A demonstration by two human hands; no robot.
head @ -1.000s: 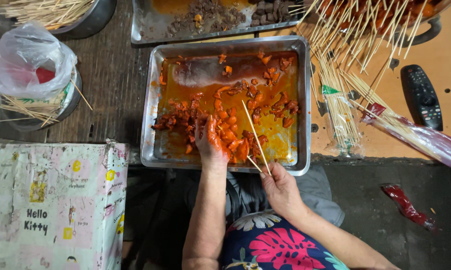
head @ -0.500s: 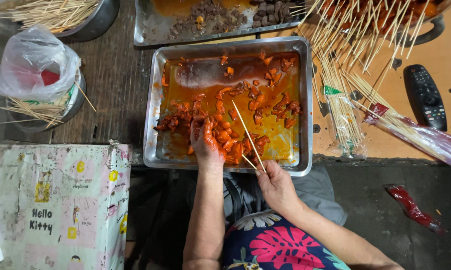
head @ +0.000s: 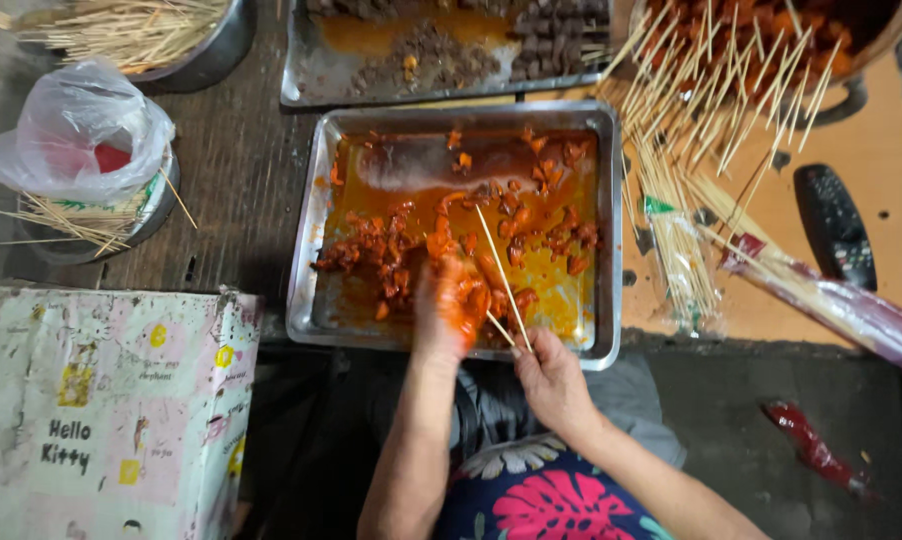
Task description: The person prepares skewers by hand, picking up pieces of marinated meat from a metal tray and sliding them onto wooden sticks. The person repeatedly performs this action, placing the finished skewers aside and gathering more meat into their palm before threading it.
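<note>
A dark, worn wooden bench [head: 241, 170] fills the upper left, seen from straight above. To the right lies an orange-brown board [head: 891, 130] dotted with small holes, a black remote control [head: 833, 225] resting on it. Below, the floor [head: 771, 400] is dark grey and dim. A pale patterned cardboard box [head: 101, 410] stands at lower left. The light is soft and even.
</note>
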